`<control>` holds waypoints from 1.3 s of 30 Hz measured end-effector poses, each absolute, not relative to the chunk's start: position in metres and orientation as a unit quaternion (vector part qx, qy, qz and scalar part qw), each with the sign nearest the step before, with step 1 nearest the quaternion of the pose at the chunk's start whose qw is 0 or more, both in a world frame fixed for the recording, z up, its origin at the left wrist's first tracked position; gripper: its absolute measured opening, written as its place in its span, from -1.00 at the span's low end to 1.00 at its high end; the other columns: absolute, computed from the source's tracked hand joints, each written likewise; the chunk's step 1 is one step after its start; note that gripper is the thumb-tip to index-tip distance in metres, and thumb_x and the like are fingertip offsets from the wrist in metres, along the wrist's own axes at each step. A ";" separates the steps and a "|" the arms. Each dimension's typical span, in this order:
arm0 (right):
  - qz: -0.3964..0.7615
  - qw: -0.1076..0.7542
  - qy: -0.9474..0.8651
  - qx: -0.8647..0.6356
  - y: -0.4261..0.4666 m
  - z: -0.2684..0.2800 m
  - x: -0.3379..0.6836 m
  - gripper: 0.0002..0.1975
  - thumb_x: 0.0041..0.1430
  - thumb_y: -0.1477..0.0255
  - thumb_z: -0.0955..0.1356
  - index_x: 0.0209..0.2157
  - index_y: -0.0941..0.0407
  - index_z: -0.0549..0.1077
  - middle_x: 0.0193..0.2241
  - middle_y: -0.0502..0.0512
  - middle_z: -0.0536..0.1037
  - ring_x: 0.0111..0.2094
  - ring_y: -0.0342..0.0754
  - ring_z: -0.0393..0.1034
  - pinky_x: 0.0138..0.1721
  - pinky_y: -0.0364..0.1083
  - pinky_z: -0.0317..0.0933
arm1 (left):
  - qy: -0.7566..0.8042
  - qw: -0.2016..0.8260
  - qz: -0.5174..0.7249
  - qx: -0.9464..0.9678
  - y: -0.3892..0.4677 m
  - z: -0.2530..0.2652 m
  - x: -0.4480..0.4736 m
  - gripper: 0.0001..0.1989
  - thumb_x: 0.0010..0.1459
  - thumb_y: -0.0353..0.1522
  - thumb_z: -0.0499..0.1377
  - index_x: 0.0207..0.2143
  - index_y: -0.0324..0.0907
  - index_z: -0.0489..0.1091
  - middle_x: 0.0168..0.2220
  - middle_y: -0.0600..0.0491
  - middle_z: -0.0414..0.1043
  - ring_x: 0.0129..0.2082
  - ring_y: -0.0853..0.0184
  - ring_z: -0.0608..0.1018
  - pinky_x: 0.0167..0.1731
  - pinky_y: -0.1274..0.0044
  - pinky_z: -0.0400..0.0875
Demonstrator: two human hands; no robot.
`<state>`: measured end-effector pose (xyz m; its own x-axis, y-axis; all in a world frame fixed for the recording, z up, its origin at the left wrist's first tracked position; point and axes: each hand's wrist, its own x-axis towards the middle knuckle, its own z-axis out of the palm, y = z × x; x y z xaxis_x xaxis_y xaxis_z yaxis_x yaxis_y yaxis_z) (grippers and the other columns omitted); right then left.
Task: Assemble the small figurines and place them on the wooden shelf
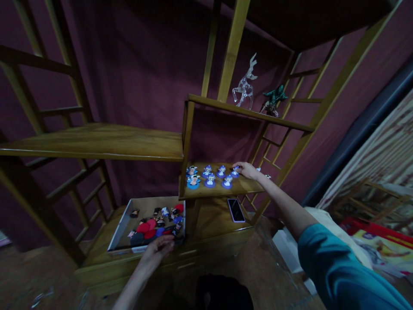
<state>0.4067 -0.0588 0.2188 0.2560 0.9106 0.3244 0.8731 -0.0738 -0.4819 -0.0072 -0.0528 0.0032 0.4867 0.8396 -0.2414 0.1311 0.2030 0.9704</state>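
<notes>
My right hand (248,170) reaches onto the middle shelf, its fingers closed on the top of a small purple-and-white figurine (235,173) on a round base. Beside it stand several similar figurines (210,181) in two rows. At the left end of that shelf are two blue-based figurines (193,181). My left hand (158,248) is at the front edge of a shallow cardboard box (124,224), fingers loosely curled and apart, with nothing visible in them. Inside the box lies a jumble of small figurines with red, blue and black round bases (150,234).
A smartphone (236,211) lies on the lower shelf (209,219). Above, a clear deer ornament (245,84) and a dark green figure (274,101) stand on the upper shelf. Wooden posts (232,51) divide the unit. A white box (287,249) is on the floor at right.
</notes>
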 end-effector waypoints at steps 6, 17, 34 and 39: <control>-0.028 0.420 -0.568 -0.707 -0.112 0.231 0.372 -0.71 0.11 0.44 0.25 -0.11 0.14 0.39 -0.11 0.19 0.43 -0.13 0.00 0.33 -0.05 -0.03 0.16 | 0.449 0.649 0.365 0.494 -0.045 0.008 -0.017 -0.55 -0.34 -0.24 0.33 -0.35 -0.31 0.41 -0.49 0.00 0.45 -0.49 0.31 0.47 -0.48 0.50 0.33; 0.488 0.448 -0.539 -0.520 -0.154 0.070 0.169 -0.75 0.02 0.25 0.33 -0.29 0.09 0.49 -0.35 0.06 0.52 -0.36 -0.11 0.37 -0.30 -0.09 0.28 | 0.475 0.640 0.594 0.111 -0.017 0.026 -0.055 -0.79 -0.06 -0.63 0.11 -0.34 -0.27 0.36 -0.51 0.03 0.43 -0.58 0.49 0.49 -0.61 0.71 0.37; 0.192 0.320 -0.564 -0.737 0.047 -0.043 0.118 -0.75 0.03 0.56 0.22 -0.33 0.08 0.49 -0.29 0.09 0.51 -0.18 -0.05 0.34 -0.07 -0.09 0.10 | 0.387 0.692 0.607 -0.053 0.025 0.037 -0.099 -0.78 0.04 -0.66 0.01 -0.32 -0.24 0.30 -0.44 0.03 0.43 -0.56 0.49 0.50 -0.64 0.70 0.38; 0.193 0.284 -0.609 -0.715 0.053 -0.057 0.101 -0.77 0.05 0.55 0.23 -0.34 0.05 0.49 -0.28 0.04 0.49 -0.17 -0.08 0.32 -0.07 -0.14 0.10 | 0.385 0.670 0.631 -0.064 0.028 0.038 -0.114 -0.79 0.04 -0.66 0.01 -0.34 -0.26 0.31 -0.44 0.02 0.43 -0.53 0.48 0.51 -0.62 0.70 0.39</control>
<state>0.1011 0.0530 -0.0567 0.1835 0.9805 0.0699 0.7618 -0.0969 -0.6405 -0.1138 0.0278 0.0385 -0.0929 0.7973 -0.5964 -0.8953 0.1952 0.4004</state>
